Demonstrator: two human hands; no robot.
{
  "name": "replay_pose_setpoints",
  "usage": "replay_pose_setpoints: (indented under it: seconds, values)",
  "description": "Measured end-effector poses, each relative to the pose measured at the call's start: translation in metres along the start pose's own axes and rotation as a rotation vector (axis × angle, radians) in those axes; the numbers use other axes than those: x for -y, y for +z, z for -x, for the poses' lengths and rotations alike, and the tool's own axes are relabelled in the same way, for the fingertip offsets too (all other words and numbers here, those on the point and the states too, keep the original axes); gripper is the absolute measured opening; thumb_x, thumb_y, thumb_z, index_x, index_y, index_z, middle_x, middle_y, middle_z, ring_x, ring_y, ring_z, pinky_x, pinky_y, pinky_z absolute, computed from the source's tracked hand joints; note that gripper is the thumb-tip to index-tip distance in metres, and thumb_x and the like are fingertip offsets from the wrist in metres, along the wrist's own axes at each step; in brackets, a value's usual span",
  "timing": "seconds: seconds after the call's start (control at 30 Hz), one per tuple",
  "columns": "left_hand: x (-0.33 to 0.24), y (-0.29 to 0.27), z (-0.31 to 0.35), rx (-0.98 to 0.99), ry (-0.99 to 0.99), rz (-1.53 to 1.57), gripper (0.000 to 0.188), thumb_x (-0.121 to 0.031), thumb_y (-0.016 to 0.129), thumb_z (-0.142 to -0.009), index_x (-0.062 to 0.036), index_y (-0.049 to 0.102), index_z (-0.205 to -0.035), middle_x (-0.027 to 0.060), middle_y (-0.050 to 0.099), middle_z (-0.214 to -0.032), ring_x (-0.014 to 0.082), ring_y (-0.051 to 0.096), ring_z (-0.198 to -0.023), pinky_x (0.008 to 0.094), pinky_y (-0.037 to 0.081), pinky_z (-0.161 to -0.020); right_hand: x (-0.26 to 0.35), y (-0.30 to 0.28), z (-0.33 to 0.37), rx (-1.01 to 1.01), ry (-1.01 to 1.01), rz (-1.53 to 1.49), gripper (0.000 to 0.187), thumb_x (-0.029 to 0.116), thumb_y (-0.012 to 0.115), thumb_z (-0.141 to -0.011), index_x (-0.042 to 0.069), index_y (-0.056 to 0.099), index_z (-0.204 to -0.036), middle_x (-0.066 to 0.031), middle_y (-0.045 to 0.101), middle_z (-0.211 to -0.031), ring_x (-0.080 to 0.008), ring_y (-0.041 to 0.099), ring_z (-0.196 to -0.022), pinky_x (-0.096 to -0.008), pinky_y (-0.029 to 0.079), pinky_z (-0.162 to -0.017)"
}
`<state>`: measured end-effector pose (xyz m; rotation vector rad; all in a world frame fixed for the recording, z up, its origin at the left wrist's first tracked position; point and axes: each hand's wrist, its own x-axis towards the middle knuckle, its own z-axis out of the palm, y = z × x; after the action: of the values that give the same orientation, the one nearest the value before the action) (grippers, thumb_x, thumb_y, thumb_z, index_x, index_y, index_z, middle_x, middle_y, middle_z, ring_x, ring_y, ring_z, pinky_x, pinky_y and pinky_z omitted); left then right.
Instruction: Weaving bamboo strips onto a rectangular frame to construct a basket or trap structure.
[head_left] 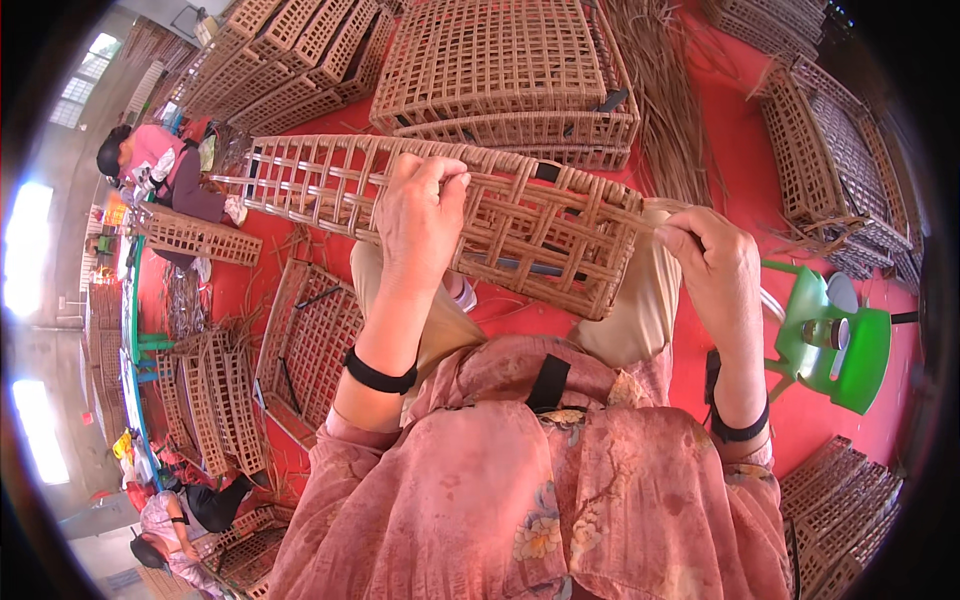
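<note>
A long brown wicker basket (pixel 530 225) with an open lattice weave lies tilted across my lap, its narrow end pointing to the far left. My left hand (pixel 420 215) is closed over the lattice near the rim, thumb against curled fingers; what they pinch is hidden. At the basket's right corner a flat wicker strand (pixel 640 219) sticks out. My right hand (pixel 715 255) pinches its end between thumb and fingers, just off the basket's edge. Dark bands wrap both of my wrists.
Large woven baskets (pixel 500 65) stand ahead, beside a heap of loose strands (pixel 660 100). More baskets (pixel 830 150) sit at the right, near a green chair (pixel 835 340) bearing a cup (pixel 826 333). Another basket (pixel 308 340) lies left. Two people work at the left side.
</note>
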<state>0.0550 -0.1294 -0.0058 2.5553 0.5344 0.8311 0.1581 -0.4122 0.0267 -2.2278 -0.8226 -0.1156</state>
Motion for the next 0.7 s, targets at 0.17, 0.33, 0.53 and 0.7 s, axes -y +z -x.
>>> replay_pose_setpoints:
  seconds: [0.17,0.33,0.53,0.7]
  values:
    - [0.001,-0.005,0.003,-0.002,0.131,-0.128,0.007,-0.013,0.068,-0.088,-0.0108,0.071,-0.094,0.0077,0.062,-0.092,0.0297,0.066,-0.082,0.0421,0.052,-0.073,0.005,0.017,-0.008,-0.046,-0.098,0.007,0.014,0.018,0.070,-0.087,0.004,0.067,-0.086,-0.0117,0.069,-0.083,-0.0332,0.067,-0.077,-0.0407,0.051,-0.066]
    - [0.009,-0.005,0.000,0.017,0.014,-0.086,0.014,-0.012,0.066,-0.089,-0.0046,0.066,-0.100,0.0137,0.069,-0.100,0.0327,0.068,-0.086,0.0426,0.053,-0.075,0.006,0.022,-0.010,-0.015,-0.035,0.061,0.015,0.019,0.070,-0.088,0.005,0.066,-0.084,-0.0132,0.067,-0.078,-0.0346,0.065,-0.073,-0.0431,0.050,-0.064]
    - [0.030,-0.006,-0.016,0.166,-0.265,0.492,0.014,-0.005,0.068,-0.087,-0.0031,0.066,-0.101,0.0046,0.070,-0.089,0.0132,0.065,-0.074,0.0282,0.051,-0.068,0.013,0.022,-0.009,-0.008,-0.004,0.124,0.014,0.019,0.070,-0.088,0.006,0.067,-0.085,-0.0138,0.068,-0.081,-0.0346,0.066,-0.075,-0.0428,0.050,-0.066]
    - [0.056,-0.010,-0.025,0.163,-0.421,0.717,0.012,-0.004,0.068,-0.088,-0.0053,0.067,-0.100,0.0003,0.067,-0.086,0.0039,0.056,-0.073,0.0200,0.046,-0.063,0.022,-0.002,-0.006,-0.011,-0.045,0.090,0.012,0.017,0.068,-0.087,0.005,0.068,-0.089,-0.0127,0.069,-0.089,-0.0341,0.066,-0.077,-0.0416,0.051,-0.068]
